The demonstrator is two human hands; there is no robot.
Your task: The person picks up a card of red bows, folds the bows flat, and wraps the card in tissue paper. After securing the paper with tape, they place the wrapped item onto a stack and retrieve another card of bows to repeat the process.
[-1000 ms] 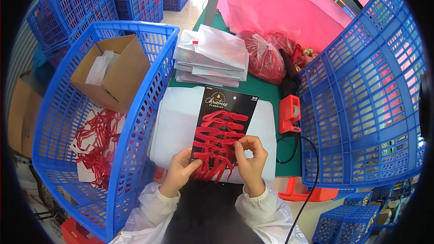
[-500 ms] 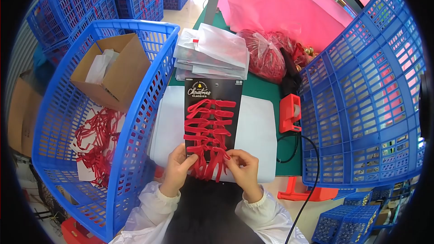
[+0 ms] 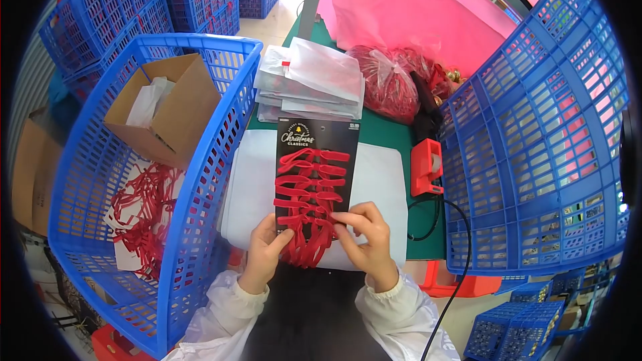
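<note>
A black display card (image 3: 317,135) printed "Christmas Classics" stands tilted in front of me, with several red ribbon bows (image 3: 311,180) fixed in a column down it. My left hand (image 3: 265,254) grips the card's lower left edge, thumb on the front over the bows' ends. At the lower right of the card, my right hand (image 3: 368,244) has its index finger and thumb at the lowest bow, pinching its red ribbon near the loop. Loose ribbon tails hang over the card's bottom edge. Behind the card lies a white sheet (image 3: 381,180) on the green table (image 3: 428,244).
A blue basket (image 3: 175,227) on the left holds a cardboard box (image 3: 190,110) and tangled red ribbons (image 3: 144,217). White packets (image 3: 314,70) are stacked behind the card. A red tape dispenser (image 3: 424,167), a black cable (image 3: 466,227) and another blue basket (image 3: 528,160) are on the right.
My right hand has shifted slightly right and turned, its fingers moving from the hanging ribbon tails up to the lowest bow's loop. The tails now hang closer together. My left hand keeps its grip.
</note>
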